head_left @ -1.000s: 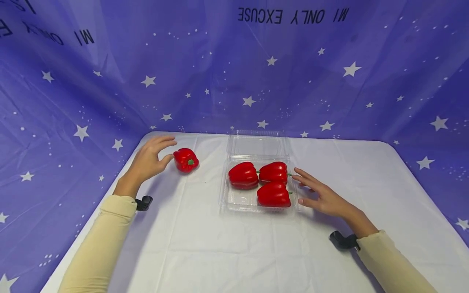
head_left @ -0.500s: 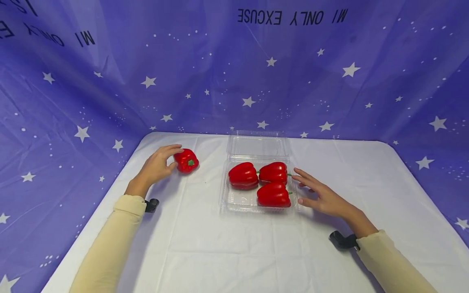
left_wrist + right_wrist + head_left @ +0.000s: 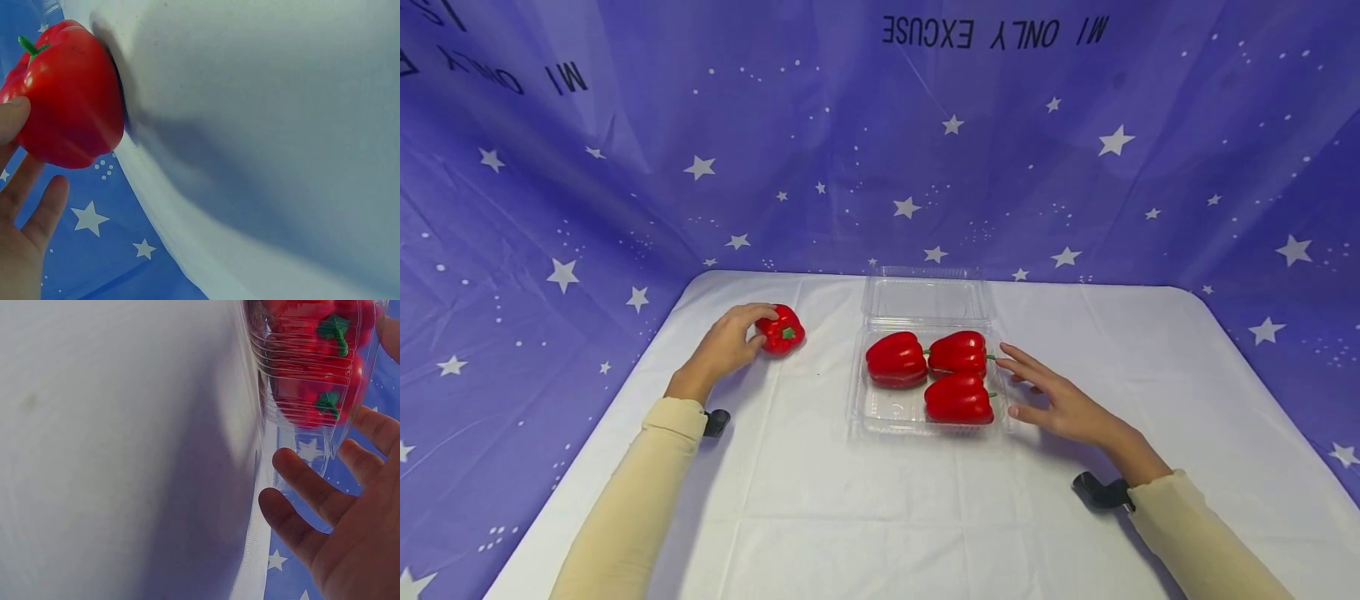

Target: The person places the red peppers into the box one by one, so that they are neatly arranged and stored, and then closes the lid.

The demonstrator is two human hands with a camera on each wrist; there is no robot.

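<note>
My left hand (image 3: 727, 340) is at a red bell pepper (image 3: 787, 332) on the left of the table. Its thumb (image 3: 14, 119) lies against the pepper's near side and the other fingers reach round the far side, partly hidden; two of them stand apart below it in the left wrist view. My right hand (image 3: 1060, 404) stays beside the right wall of a clear plastic clamshell box (image 3: 887, 410), fingers spread and holding nothing. Inside the box lie three more red peppers (image 3: 897, 360) with green stems (image 3: 334, 328). The box's lid (image 3: 927, 298) is folded back.
A white cloth (image 3: 880, 517) covers the table. Behind and at the sides hangs a purple curtain (image 3: 820, 125) with white stars, close to the table's far edge. Each wrist wears a small black camera (image 3: 1101, 492).
My left hand has moved right and a little toward me, from beside the lone pepper to around it. That pepper, the box and my right hand have stayed in place.
</note>
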